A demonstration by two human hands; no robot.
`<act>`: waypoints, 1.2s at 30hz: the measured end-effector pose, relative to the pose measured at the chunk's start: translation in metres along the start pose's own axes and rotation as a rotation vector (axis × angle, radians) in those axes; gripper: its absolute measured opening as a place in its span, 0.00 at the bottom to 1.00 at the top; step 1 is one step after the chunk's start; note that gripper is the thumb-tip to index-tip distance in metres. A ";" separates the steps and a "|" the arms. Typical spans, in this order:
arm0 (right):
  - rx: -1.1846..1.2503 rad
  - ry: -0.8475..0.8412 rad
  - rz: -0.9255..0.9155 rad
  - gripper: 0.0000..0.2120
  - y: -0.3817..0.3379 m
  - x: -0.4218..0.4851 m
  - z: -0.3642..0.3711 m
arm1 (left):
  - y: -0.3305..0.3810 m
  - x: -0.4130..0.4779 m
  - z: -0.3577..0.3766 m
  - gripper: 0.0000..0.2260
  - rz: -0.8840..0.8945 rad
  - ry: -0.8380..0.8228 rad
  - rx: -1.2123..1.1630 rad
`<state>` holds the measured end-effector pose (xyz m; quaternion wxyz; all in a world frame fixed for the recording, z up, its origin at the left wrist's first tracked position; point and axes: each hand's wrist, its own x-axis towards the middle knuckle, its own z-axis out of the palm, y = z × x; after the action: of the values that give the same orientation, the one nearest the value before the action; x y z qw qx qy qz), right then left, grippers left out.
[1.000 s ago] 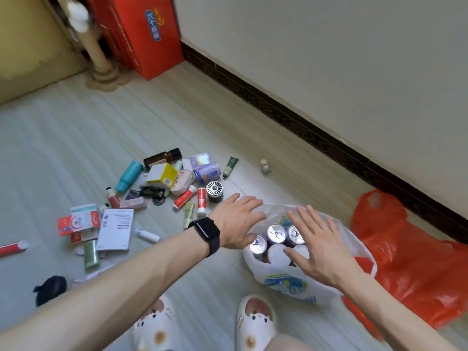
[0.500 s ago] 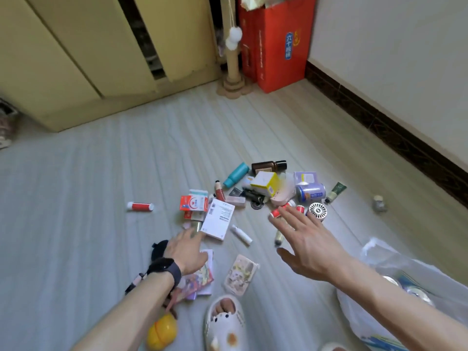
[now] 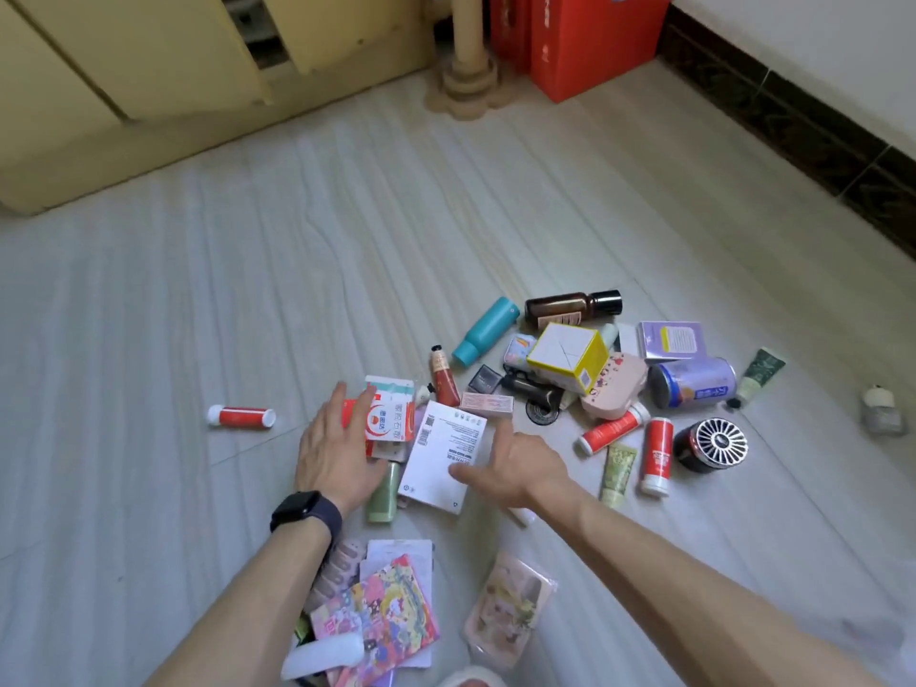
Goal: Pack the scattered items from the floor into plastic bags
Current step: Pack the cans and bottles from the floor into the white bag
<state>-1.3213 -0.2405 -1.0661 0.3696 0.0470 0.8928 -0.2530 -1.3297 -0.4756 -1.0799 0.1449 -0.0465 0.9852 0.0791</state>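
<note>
Scattered items lie on the pale floor. My left hand (image 3: 333, 448), with a black watch on the wrist, rests spread on a red-and-white box (image 3: 389, 419). My right hand (image 3: 515, 468) touches the right edge of a flat white box (image 3: 438, 463) with its thumb on the box top. Between the hands a green tube (image 3: 384, 493) pokes out. Further right lie a yellow box (image 3: 570, 357), a teal bottle (image 3: 486, 330), a brown bottle (image 3: 570, 307), red tubes (image 3: 655, 456), a purple can (image 3: 694, 382). No plastic bag shows clearly.
Colourful card packets (image 3: 381, 617) and a pink pouch (image 3: 510, 607) lie near my feet. A lone red tube (image 3: 241, 417) lies left. A small jar (image 3: 882, 414) sits far right. Yellow cabinet (image 3: 148, 66), a post (image 3: 466, 57), red cartons (image 3: 585, 37) stand behind.
My view swung left from the white bag of cans to the pile. My left hand moved up onto the red-and-white box; my right hand came down to the white box.
</note>
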 end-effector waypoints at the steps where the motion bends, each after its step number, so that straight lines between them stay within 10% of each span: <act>1: 0.140 -0.015 0.061 0.42 -0.003 0.014 0.009 | -0.001 0.010 0.005 0.38 0.045 -0.012 0.019; 9: 1.000 -0.018 0.154 0.20 -0.006 0.055 0.051 | 0.007 0.017 0.021 0.28 -0.015 -0.082 -0.133; 16: 0.921 0.057 -0.123 0.13 0.019 -0.035 -0.041 | 0.035 -0.013 -0.024 0.30 -0.011 -0.042 -0.056; 21: 0.909 0.306 -0.206 0.18 0.089 -0.176 -0.094 | 0.121 -0.066 -0.058 0.13 0.420 -0.175 -0.207; 28: 1.156 0.989 0.129 0.19 0.260 -0.378 -0.069 | 0.284 -0.183 -0.061 0.22 1.009 -0.216 0.024; 36: 1.151 1.139 0.303 0.17 0.338 -0.417 -0.013 | 0.375 -0.285 0.012 0.35 1.693 -0.142 0.534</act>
<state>-0.9365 0.1026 -0.9138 -0.1918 0.4701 0.6582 -0.5558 -1.0977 -0.0847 -0.9547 0.1044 0.7376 0.6634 -0.0700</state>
